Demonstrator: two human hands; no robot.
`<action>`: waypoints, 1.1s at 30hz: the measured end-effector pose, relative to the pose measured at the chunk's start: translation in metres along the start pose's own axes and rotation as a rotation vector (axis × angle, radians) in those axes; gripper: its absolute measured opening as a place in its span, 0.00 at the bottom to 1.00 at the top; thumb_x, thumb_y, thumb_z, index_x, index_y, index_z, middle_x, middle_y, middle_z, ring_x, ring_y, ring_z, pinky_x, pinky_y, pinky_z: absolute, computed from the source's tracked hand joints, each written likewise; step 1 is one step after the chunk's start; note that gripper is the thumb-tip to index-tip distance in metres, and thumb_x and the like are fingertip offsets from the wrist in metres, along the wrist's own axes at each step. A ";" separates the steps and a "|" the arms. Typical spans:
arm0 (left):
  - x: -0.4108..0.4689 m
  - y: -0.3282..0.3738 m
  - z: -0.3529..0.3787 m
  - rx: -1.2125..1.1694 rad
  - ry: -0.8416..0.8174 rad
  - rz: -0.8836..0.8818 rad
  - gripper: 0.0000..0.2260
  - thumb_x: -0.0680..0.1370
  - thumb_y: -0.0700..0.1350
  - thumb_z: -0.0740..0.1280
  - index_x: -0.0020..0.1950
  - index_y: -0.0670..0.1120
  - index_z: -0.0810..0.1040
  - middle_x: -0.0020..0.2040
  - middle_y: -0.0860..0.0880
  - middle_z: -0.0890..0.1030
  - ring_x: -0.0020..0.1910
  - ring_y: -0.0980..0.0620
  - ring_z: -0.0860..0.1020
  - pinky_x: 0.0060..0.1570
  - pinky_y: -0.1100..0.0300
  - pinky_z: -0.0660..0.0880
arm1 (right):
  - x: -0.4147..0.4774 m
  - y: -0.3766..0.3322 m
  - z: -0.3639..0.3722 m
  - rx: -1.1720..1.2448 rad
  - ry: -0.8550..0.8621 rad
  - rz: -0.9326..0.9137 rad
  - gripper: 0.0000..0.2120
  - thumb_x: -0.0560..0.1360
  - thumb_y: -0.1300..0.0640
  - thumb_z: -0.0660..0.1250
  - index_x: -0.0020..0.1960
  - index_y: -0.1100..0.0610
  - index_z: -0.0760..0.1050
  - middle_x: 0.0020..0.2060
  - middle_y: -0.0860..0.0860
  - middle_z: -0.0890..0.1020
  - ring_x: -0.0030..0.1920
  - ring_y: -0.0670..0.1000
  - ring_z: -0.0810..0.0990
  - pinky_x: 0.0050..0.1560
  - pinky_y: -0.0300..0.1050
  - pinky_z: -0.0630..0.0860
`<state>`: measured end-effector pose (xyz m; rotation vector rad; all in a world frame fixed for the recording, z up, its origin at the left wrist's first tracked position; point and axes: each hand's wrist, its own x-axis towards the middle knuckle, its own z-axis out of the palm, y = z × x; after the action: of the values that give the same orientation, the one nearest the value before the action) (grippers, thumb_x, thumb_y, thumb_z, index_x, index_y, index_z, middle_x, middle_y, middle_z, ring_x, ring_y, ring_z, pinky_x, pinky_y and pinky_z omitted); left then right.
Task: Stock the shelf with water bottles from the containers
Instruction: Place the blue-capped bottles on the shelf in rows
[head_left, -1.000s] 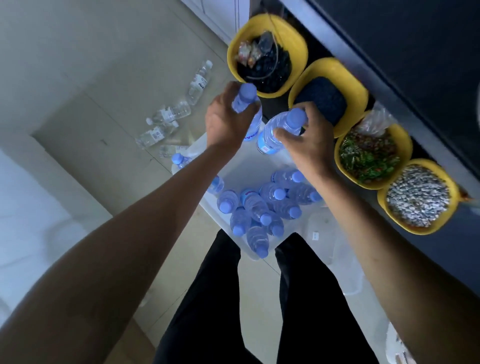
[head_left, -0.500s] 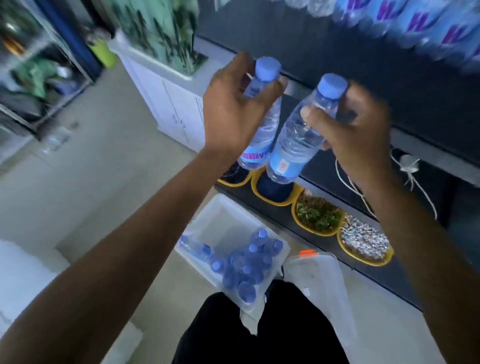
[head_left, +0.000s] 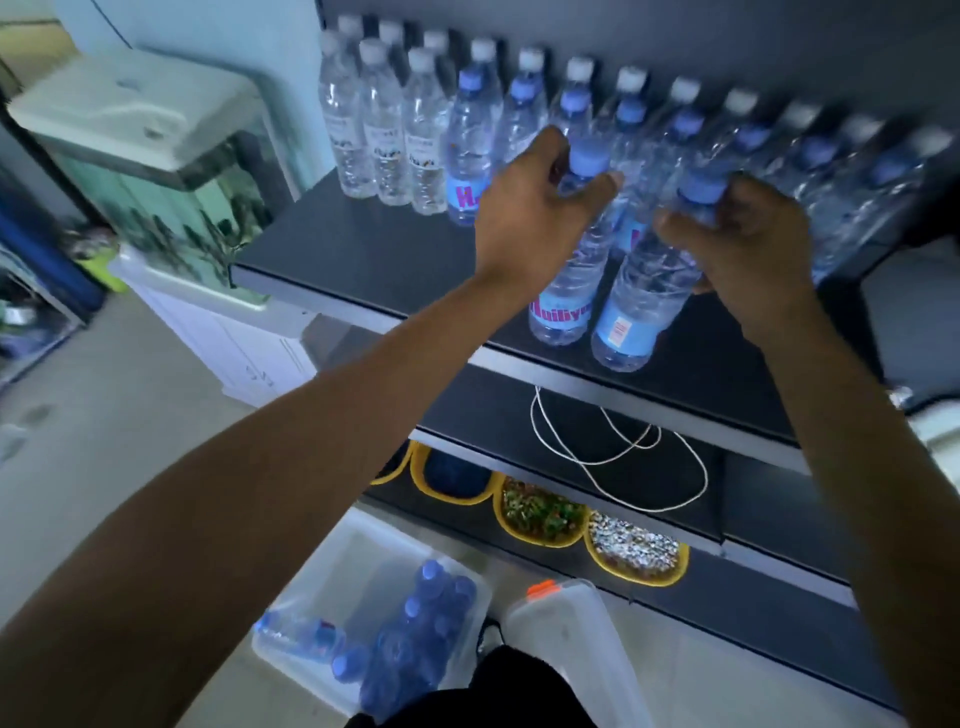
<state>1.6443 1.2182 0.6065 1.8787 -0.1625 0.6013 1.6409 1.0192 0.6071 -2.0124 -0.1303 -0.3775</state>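
Note:
My left hand (head_left: 530, 208) grips the neck of a blue-capped water bottle (head_left: 569, 291). My right hand (head_left: 737, 244) grips a second blue-capped bottle (head_left: 636, 312) beside it. Both bottles hang over the front part of the dark shelf (head_left: 363, 260), their bases near its surface. Behind them stands a row of shelved bottles (head_left: 467, 130), white-capped at the back and left, blue-capped in front. On the floor below, a clear container (head_left: 332, 571) holds several more blue-capped bottles (head_left: 415, 639).
A second clear container (head_left: 571, 639) with an orange clip stands beside the first. Yellow bowls (head_left: 545, 514) of pebbles and plants sit on the lowest shelf, a white cord (head_left: 623, 457) on the middle one. An aquarium (head_left: 156, 171) on a white cabinet stands left.
Both hands rose from the floor container with a bottle each and reached forward over the shelf. The view lifted from the floor to the shelf.

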 end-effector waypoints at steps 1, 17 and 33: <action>0.005 0.002 0.018 0.001 -0.022 0.001 0.16 0.74 0.52 0.74 0.38 0.46 0.68 0.32 0.57 0.69 0.32 0.58 0.67 0.34 0.59 0.64 | 0.008 0.011 -0.013 -0.041 0.023 0.016 0.17 0.66 0.39 0.77 0.50 0.46 0.82 0.48 0.52 0.87 0.50 0.59 0.86 0.49 0.62 0.83; 0.018 -0.007 0.211 0.090 -0.197 0.134 0.15 0.77 0.52 0.71 0.49 0.41 0.73 0.44 0.45 0.79 0.45 0.42 0.78 0.42 0.48 0.74 | 0.049 0.124 -0.107 -0.486 0.461 0.172 0.26 0.70 0.38 0.73 0.55 0.56 0.72 0.52 0.55 0.83 0.51 0.62 0.82 0.42 0.47 0.69; 0.007 -0.047 0.219 0.073 -0.275 0.074 0.27 0.73 0.61 0.72 0.64 0.54 0.64 0.61 0.55 0.79 0.59 0.52 0.80 0.55 0.54 0.77 | 0.004 0.198 -0.079 -0.351 0.382 0.285 0.40 0.65 0.53 0.81 0.71 0.57 0.66 0.65 0.53 0.75 0.66 0.55 0.74 0.62 0.58 0.77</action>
<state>1.7398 1.0391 0.5118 2.0283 -0.3956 0.4004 1.6789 0.8584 0.4728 -2.2179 0.4867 -0.6248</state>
